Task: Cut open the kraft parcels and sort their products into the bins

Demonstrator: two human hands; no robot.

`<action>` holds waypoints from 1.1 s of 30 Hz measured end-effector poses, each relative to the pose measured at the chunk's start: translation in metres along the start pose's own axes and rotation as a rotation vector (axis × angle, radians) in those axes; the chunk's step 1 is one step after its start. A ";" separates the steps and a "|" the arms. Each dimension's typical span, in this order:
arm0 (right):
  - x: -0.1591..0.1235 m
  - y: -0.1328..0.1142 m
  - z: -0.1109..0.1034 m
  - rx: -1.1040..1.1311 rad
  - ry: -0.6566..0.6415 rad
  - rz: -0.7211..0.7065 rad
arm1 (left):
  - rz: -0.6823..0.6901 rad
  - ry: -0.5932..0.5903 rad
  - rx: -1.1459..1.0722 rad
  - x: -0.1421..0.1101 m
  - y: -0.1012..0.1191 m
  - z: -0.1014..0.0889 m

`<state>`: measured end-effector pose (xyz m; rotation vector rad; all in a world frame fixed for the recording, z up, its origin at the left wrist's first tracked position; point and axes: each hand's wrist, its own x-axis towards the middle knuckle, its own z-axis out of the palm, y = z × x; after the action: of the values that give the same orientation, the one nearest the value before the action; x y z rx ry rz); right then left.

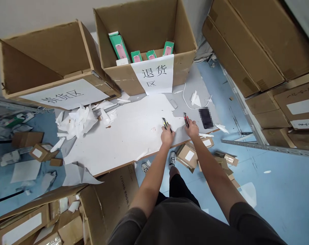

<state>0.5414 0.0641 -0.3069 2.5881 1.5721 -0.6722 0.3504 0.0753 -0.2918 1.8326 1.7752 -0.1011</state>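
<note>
My left hand (167,135) is closed around a black and yellow utility knife (165,123), held low over the front of the paper-covered table (134,119). A short way to the right, my right hand (192,129) grips a black and red utility knife (186,119). Both knives point away from me; whether their blades are out is too small to tell. Just right of my right hand lies a phone (206,118), its screen blurred. A white cable (184,93) curves across the grey tabletop behind it.
At the back stand two open cartons with paper signs: a left carton (42,85) and a right carton (185,66) holding several green boxes (119,47). Crumpled paper (80,119) heaps at the table's left. Stacked cartons (266,41) fill a shelf at right; a full carton (93,211) stands front left.
</note>
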 end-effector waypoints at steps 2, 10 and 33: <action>0.000 0.000 -0.002 0.001 -0.007 -0.001 | 0.030 -0.034 0.014 0.003 0.018 0.007; -0.009 -0.023 -0.029 -0.015 0.191 -0.211 | 0.040 0.015 0.104 0.004 0.032 -0.019; -0.325 -0.446 -0.071 0.085 0.220 -1.388 | -0.629 0.761 0.025 -0.390 -0.375 -0.277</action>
<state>0.0567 0.0263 -0.0355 1.2189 3.3176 -0.4117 -0.1367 -0.1686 -0.0217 1.3304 2.8366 0.3854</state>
